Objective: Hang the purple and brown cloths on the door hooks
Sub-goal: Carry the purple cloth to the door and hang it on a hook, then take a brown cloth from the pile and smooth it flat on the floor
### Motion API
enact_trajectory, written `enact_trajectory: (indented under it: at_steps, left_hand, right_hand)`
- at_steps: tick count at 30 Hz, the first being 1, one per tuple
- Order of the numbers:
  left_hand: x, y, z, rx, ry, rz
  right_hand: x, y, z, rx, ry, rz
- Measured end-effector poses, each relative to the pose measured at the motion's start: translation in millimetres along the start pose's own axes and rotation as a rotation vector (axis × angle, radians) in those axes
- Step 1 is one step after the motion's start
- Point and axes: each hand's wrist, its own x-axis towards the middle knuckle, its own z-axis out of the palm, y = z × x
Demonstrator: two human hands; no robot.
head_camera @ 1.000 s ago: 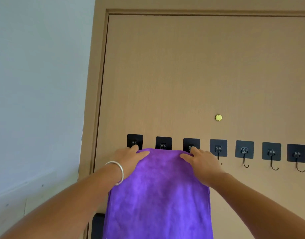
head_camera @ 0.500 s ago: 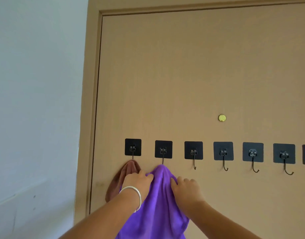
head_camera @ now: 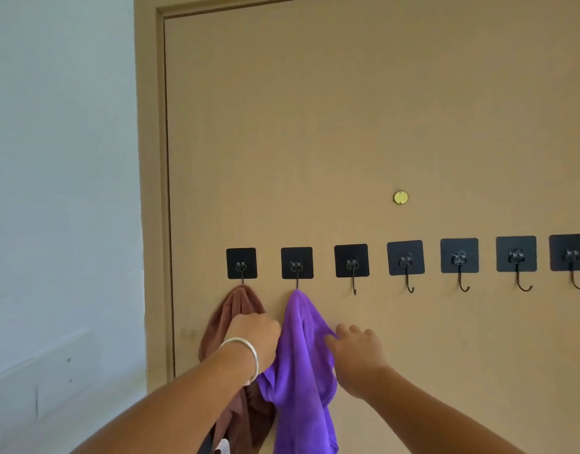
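Note:
The purple cloth [head_camera: 298, 371] hangs bunched from the second hook [head_camera: 296, 263] in a row of black stick-on hooks on the tan door [head_camera: 347, 126]. To its left, the brown cloth [head_camera: 237, 306] hangs from the first hook [head_camera: 241, 263]. My left hand [head_camera: 255, 339], with a silver bangle on the wrist, has curled fingers gripping the purple cloth's left edge and partly covers the brown cloth. My right hand [head_camera: 357, 348] pinches the purple cloth's right edge, which is drawn out to a point toward the thumb.
Several bare hooks [head_camera: 406, 260] continue to the right along the door. A small brass disc [head_camera: 400, 197] sits above them. The door frame [head_camera: 151, 191] and a pale wall [head_camera: 59, 191] lie to the left.
The purple cloth was held spread flat over the hooks; it now hangs bunched from the second hook. Both hands have slid down its sides, and the brown cloth has come into view.

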Motion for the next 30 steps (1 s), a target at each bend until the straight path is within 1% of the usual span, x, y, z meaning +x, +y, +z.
enact_trajectory:
  at_steps: [2,4,6,8,13,19,25,30]
  left_hand:
    - [7.7,3.6,-24.1,-0.078,0.183,0.0]
    - [17.4,19.2,-41.1,-0.116,0.334,0.094]
    - [25.6,48.3,-53.2,-0.126,0.435,0.227]
    - [33.7,86.1,-61.0,-0.149,0.499,0.329]
    - [52.3,183.3,-71.2,-0.248,0.532,0.52]
    - [63.0,286.9,-85.5,-0.375,0.523,0.648]
    - [56.7,388.6,-108.2,-0.494,0.556,0.866]
    - [38.4,464.6,-133.1,-0.584,0.597,1.09]
  right_hand:
    - [-10.7,18.1,-0.1,0.027,0.036,-0.001]
    - [-23.2,41.6,-0.4,0.031,0.068,0.015]
    - [-39.5,70.3,-0.8,0.016,0.091,0.064]
    - [-60.8,102.5,-1.5,0.011,0.105,0.139]
    - [-128.7,185.2,-1.4,0.017,0.123,0.385]
    - [-221.8,258.1,-5.2,-0.044,0.09,0.637]
    - [-311.8,296.0,-11.6,-0.183,0.033,0.811]
    - [-380.0,299.2,-32.0,-0.314,-0.022,0.975]
